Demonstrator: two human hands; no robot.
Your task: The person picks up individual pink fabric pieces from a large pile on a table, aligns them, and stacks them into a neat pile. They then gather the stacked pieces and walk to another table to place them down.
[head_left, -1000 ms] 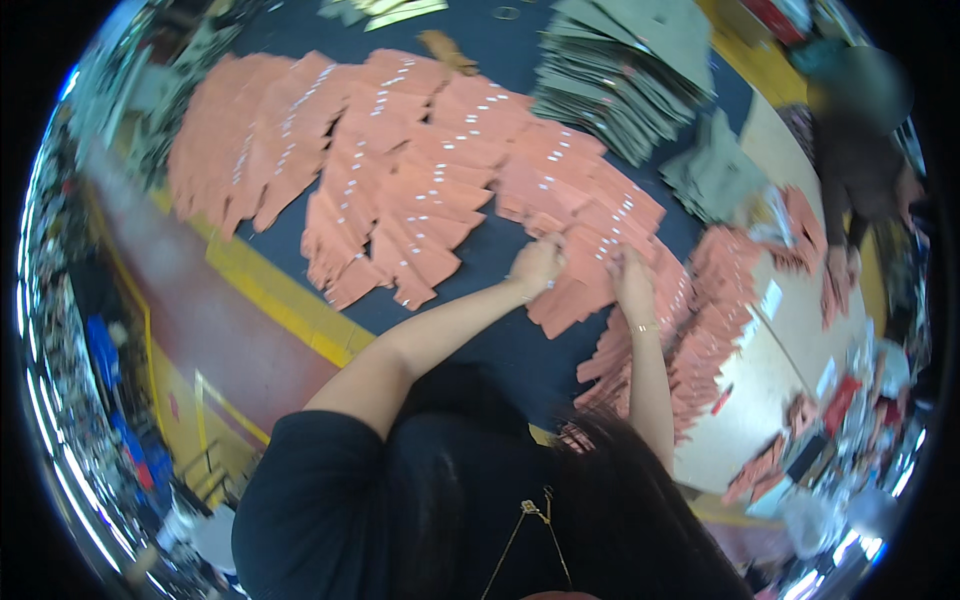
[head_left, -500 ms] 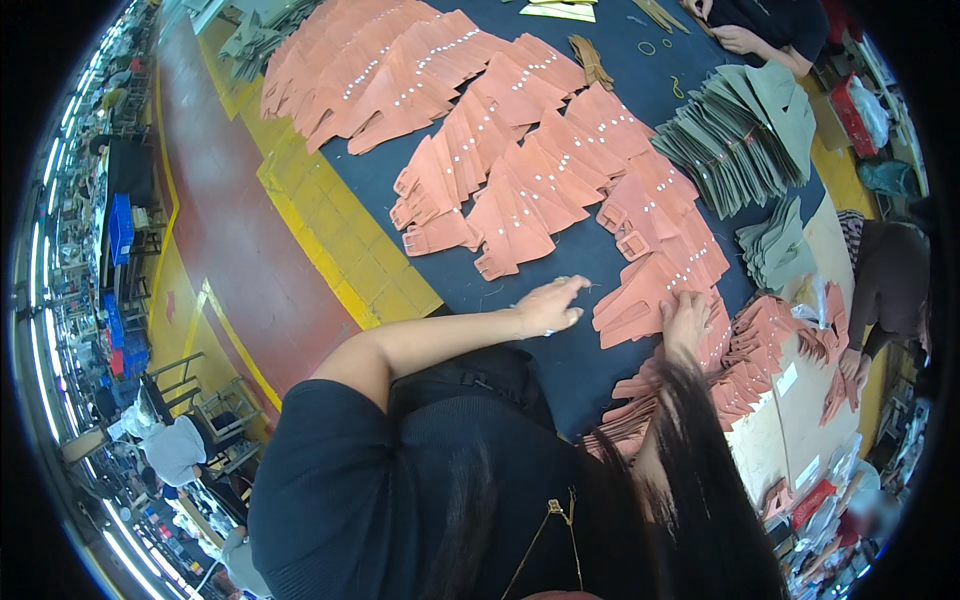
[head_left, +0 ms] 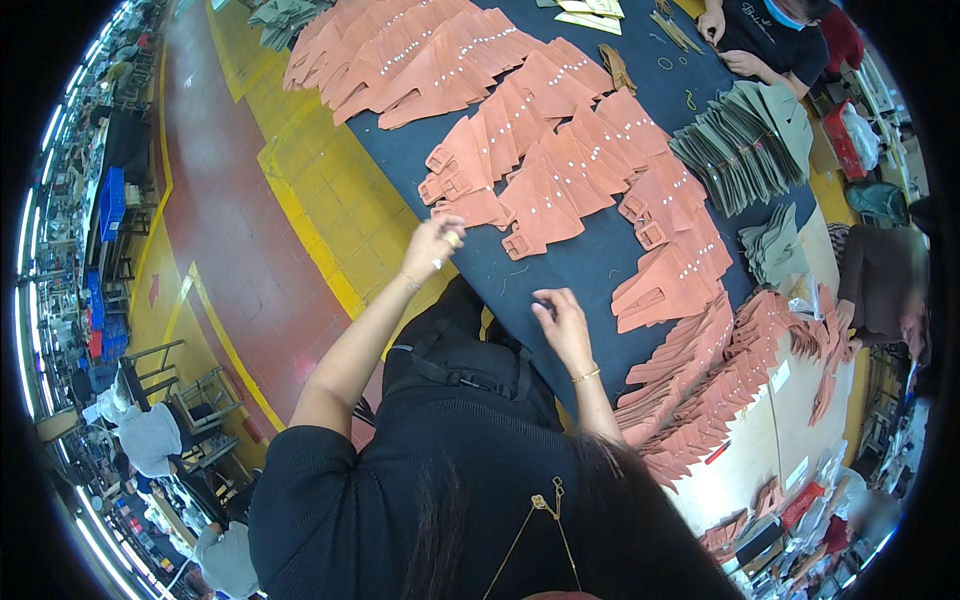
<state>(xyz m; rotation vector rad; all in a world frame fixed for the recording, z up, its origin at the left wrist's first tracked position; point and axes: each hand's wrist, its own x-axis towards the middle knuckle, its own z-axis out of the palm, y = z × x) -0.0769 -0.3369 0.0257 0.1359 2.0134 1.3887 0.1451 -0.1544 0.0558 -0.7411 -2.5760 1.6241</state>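
Salmon-pink leather-like cut pieces lie overlapped in fanned rows on a dark blue table (head_left: pixel 590 250). Small pale marks dot them, and some have buckle-shaped ends. At the lower end of the left buckled row (head_left: pixel 470 208) is my left hand (head_left: pixel 432 250), its fingers loosely bent and apart, with nothing seen in them. Whether its fingertips touch the pieces I cannot tell. My right hand (head_left: pixel 566 330) hovers by the table's near edge, thumb and fingers apart, holding nothing. Right of it lie a notched pink piece (head_left: pixel 665 285) and a long fanned stack of pink pieces (head_left: pixel 690 350).
Grey-green cut pieces (head_left: pixel 745 145) stand bundled at the right, with a smaller pile (head_left: pixel 772 245) nearer. A pale board (head_left: pixel 800 400) adjoins the table. Two people work across from me and at the right. A yellow-lined walkway (head_left: pixel 240 200) runs along the left.
My left hand has moved left and away toward the buckled row. My right hand has come off the pink pieces and moved left to the near edge. The view has shifted slightly.
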